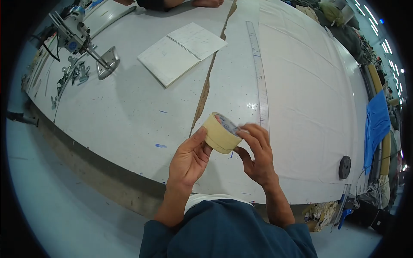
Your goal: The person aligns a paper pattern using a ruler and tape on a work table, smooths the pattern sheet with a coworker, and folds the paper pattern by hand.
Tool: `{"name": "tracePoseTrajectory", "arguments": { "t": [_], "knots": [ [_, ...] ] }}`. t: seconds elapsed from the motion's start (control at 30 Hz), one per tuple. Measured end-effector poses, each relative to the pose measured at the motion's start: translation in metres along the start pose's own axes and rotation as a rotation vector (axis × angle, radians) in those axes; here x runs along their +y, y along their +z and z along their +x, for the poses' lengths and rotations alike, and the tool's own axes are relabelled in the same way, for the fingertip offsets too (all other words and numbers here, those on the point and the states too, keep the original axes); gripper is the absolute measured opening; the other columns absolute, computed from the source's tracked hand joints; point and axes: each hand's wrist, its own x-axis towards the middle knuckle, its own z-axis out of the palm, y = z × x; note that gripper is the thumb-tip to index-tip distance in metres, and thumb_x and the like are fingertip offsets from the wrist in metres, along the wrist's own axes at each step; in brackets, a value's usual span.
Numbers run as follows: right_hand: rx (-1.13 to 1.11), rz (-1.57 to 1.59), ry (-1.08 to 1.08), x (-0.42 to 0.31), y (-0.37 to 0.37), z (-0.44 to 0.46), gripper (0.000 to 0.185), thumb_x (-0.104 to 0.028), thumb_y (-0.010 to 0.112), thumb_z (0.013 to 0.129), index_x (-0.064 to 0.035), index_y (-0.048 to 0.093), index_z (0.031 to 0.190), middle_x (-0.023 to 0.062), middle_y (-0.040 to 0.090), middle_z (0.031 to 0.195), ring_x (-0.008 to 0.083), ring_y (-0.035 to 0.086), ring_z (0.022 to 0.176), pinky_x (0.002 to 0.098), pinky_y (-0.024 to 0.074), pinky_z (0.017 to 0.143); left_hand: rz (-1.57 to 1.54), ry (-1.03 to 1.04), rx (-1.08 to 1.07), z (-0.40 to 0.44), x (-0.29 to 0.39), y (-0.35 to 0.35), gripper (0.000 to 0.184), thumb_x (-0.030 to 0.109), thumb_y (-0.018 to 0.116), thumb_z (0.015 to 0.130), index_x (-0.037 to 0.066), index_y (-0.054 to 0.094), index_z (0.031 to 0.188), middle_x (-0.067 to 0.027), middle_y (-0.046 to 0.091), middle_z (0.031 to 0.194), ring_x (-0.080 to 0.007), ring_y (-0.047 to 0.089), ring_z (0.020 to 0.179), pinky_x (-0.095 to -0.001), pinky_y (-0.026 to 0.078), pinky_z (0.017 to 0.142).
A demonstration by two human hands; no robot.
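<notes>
A wide roll of pale yellow masking tape (220,136) is held up above the white table (129,120), its printed inner core turned partly toward me. My left hand (189,159) grips the roll from its left side, with the thumb on the outer face. At the roll's right edge is my right hand (258,155), fingers bent and apart, the fingertips slightly blurred. Its index finger and thumb are at the roll's rim; whether they pinch the tape's end I cannot make out.
An open spiral notebook (180,53), a cloth cutting machine (92,47) and several metal clamps (73,77) lie on the table. A clear ruler (257,69) borders white fabric (305,94). A black round weight (344,167) sits at right. Another person's hand (207,3) rests at the far edge.
</notes>
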Motion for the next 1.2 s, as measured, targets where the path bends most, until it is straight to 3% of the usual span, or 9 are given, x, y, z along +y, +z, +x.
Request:
{"name": "tracePoseTrajectory", "arguments": {
  "t": [0.03,0.13,0.17,0.27,0.47,0.6,0.9,1.07,1.2],
  "knots": [
    [0.006,0.029,-0.024,0.001,0.003,0.005,0.034,-0.007,0.080,0.085,-0.0024,0.065,0.116,0.0103,0.067,0.112,0.0287,0.061,0.104,0.0397,0.0525,0.087,0.006,0.001,-0.007,-0.002,0.003,0.003,0.052,0.008,0.066,0.100,-0.008,0.044,0.144,-0.0185,0.059,0.139,-0.0192,0.059,0.128,-0.0319,0.047,0.112],
    [-0.097,0.361,0.285,-0.008,0.006,-0.006,0.024,-0.009,0.078,0.089,-0.0015,0.065,0.107,0.0081,0.066,0.091,0.0211,0.062,0.081,0.0326,0.0515,0.070,0.307,0.115,-0.201,-0.016,0.003,0.009,0.054,0.008,0.066,0.099,-0.010,0.043,0.145,-0.0224,0.053,0.148,-0.0221,0.057,0.132,-0.0360,0.044,0.115],
    [-0.049,0.436,0.261,-0.010,0.010,-0.006,0.019,-0.013,0.073,0.096,-0.0002,0.064,0.105,0.0060,0.063,0.080,0.0143,0.058,0.068,0.0274,0.0473,0.060,0.462,0.187,-0.209,-0.021,-0.002,0.013,0.057,0.007,0.068,0.098,-0.008,0.043,0.146,-0.0227,0.053,0.148,-0.0235,0.056,0.133,-0.0373,0.042,0.115],
    [-0.039,0.875,0.717,-0.031,0.003,-0.002,0.024,-0.021,0.067,0.102,0.0017,0.062,0.105,0.0044,0.062,0.080,0.0116,0.057,0.069,0.0268,0.0485,0.060,1.085,0.329,-0.254,-0.027,-0.013,-0.007,0.056,0.007,0.069,0.097,-0.004,0.045,0.147,-0.0204,0.061,0.141,-0.0214,0.057,0.130,-0.0342,0.042,0.111],
    [-0.059,1.288,0.808,-0.044,0.005,0.010,0.032,-0.026,0.052,0.109,0.0045,0.062,0.110,0.0062,0.064,0.087,0.0112,0.058,0.067,0.0278,0.0495,0.056,0.902,0.339,-0.065,-0.041,-0.018,-0.020,0.038,0.003,0.071,0.095,-0.008,0.058,0.129,-0.0189,0.072,0.118,-0.0167,0.068,0.109,-0.0284,0.054,0.094],
    [-0.127,1.052,0.631,-0.046,0.014,-0.001,0.029,-0.022,0.052,0.110,0.0041,0.062,0.114,0.0063,0.064,0.089,0.0116,0.059,0.073,0.0280,0.0511,0.062,0.801,0.382,-0.018,-0.051,-0.013,-0.019,0.037,0.012,0.074,0.096,-0.007,0.063,0.126,-0.0161,0.076,0.105,-0.0145,0.071,0.097,-0.0274,0.055,0.089],
    [-0.132,0.752,0.512,-0.057,0.007,-0.002,0.022,-0.018,0.061,0.105,0.0022,0.063,0.115,0.0062,0.068,0.094,0.0106,0.062,0.083,0.0261,0.0520,0.073,0.886,0.566,-0.017,-0.056,-0.021,-0.025,0.037,0.012,0.076,0.095,-0.006,0.064,0.125,-0.0144,0.075,0.108,-0.0150,0.070,0.101,-0.0267,0.054,0.090],
    [-0.212,0.769,0.481,-0.051,0.003,-0.006,0.023,-0.014,0.064,0.102,0.0028,0.063,0.118,0.0088,0.068,0.101,0.0150,0.065,0.090,0.0299,0.0535,0.079,0.747,0.421,-0.027,-0.063,-0.018,-0.016,0.046,0.011,0.072,0.097,-0.008,0.056,0.135,-0.0174,0.073,0.115,-0.0155,0.068,0.108,-0.0273,0.052,0.094],
    [-0.209,0.528,0.209,-0.050,0.006,-0.006,0.024,-0.009,0.070,0.096,0.0024,0.063,0.116,0.0134,0.067,0.108,0.0241,0.066,0.101,0.0342,0.0537,0.084,0.388,0.330,-0.115,-0.058,-0.010,-0.015,0.057,0.005,0.067,0.099,-0.013,0.041,0.147,-0.0207,0.070,0.124,-0.0178,0.066,0.116,-0.0301,0.049,0.103]
  ]
}}
